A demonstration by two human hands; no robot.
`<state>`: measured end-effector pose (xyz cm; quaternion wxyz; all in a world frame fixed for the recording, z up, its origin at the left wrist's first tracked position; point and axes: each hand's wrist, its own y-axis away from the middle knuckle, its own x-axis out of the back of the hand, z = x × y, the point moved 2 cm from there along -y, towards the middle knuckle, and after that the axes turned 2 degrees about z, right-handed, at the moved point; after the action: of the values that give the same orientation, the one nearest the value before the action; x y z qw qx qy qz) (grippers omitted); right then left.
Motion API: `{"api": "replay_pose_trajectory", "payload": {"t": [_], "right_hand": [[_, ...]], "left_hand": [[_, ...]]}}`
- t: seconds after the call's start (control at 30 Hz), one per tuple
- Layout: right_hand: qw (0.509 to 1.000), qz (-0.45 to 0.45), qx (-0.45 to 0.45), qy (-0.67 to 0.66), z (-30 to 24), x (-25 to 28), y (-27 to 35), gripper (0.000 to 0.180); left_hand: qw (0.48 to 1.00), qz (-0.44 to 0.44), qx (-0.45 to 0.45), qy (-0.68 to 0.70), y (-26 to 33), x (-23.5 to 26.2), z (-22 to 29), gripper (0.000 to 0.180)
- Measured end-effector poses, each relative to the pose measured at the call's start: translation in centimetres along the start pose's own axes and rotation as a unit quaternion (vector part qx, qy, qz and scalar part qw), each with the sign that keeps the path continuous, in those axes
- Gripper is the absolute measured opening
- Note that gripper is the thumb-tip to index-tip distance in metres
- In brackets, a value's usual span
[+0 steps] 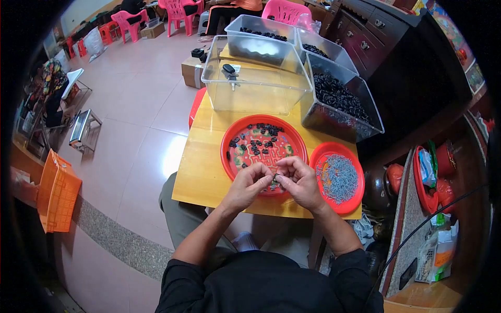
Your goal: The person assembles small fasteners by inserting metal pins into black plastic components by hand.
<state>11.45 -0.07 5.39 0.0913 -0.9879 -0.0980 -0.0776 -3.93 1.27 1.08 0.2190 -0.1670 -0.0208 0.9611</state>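
Note:
My left hand [247, 186] and my right hand [301, 183] meet over the near edge of a round red tray [226, 159] on the yellow table. Their fingertips pinch a small dark part [275, 178] between them, mostly covered by thumbs and fingers. In the tray, small black plastic pieces [259, 146] lie loose, mainly toward its far side and middle. Beside my right hand, a smaller red tray [313, 152] holds a heap of thin silvery screw-like pieces [340, 178].
A transparent bin [255, 96] stands behind the round tray; a key [229, 69] shows through it. Bins of black pieces stand behind [261, 48] and right [334, 122]. Dark drawers [365, 44] and a cluttered shelf [417, 229] line the right. An orange crate [58, 193] sits at left.

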Motion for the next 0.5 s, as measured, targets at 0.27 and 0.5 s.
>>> {"api": "replay_pose_trajectory", "payload": {"t": [0.27,0.5], "right_hand": [[1.0,-0.01,-0.007,-0.012,0.67,0.11,0.16,0.023],[1.0,-0.013,-0.021,0.004,0.45,0.23,0.24,0.016]], "left_hand": [[1.0,-0.005,0.022,-0.011,0.3,-0.02,0.04,0.009],[0.999,0.007,0.005,-0.032,0.55,-0.23,-0.05,0.01]]}}
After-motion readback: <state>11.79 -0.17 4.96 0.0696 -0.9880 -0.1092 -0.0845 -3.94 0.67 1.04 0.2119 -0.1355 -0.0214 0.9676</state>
